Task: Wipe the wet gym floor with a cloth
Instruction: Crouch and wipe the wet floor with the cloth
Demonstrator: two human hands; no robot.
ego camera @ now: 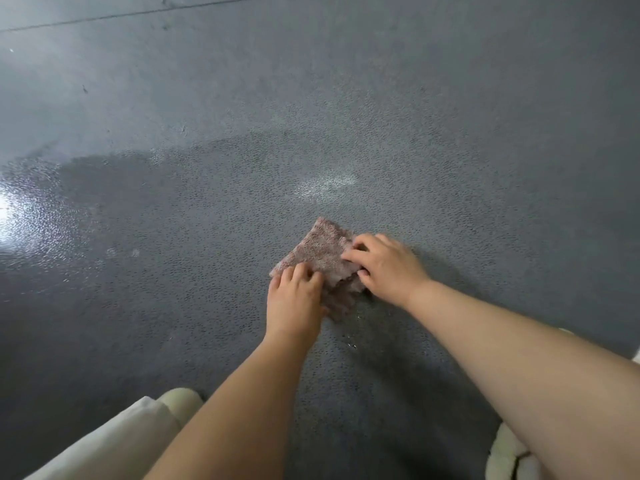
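A small pinkish-brown fluffy cloth [320,251] lies folded on the dark grey speckled gym floor [450,150]. My left hand [294,299] grips the cloth's near left edge with curled fingers. At the cloth's right side, my right hand [384,265] pinches an edge with bent fingers. A wet patch [114,174] darkens the floor to the left and beyond the cloth, with a bright glare at the far left. A few small droplets [351,344] sit on the floor just near of the cloth.
My knee in light trousers [114,441] and a pale shoe tip [180,398] are at the lower left. Another pale shoe [512,455] shows at the lower right. A floor seam [138,15] runs across the far top.
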